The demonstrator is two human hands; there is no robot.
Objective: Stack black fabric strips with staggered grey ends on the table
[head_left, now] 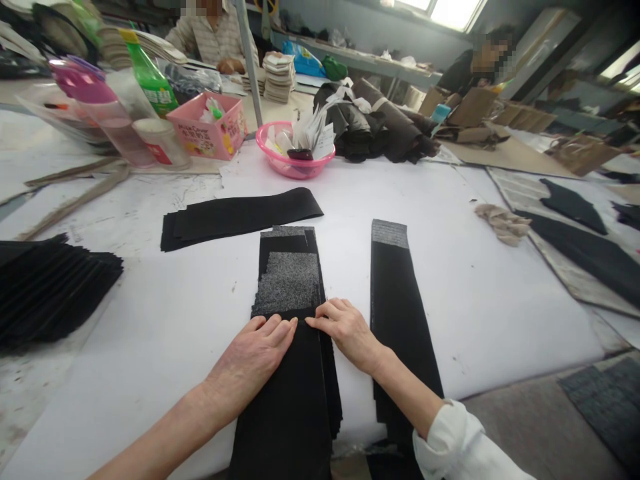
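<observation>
A stack of long black fabric strips (293,373) lies lengthwise in front of me on the white table (500,293), with grey felt-like ends (290,280) showing at its far part. My left hand (253,357) rests flat on the top strip, fingers together and stretched out. Beside it, my right hand (345,330) presses its fingertips on the strip's right edge. A second long black strip pile (397,300) with a grey end lies parallel just to the right, partly under my right forearm.
Another black strip pile (235,217) lies crosswise further back. A fanned black stack (45,287) sits at the left edge. A pink bowl (295,163), pink box (207,127), green bottle (150,77) and dark fabric heap (375,127) stand behind. Two people work at the far side.
</observation>
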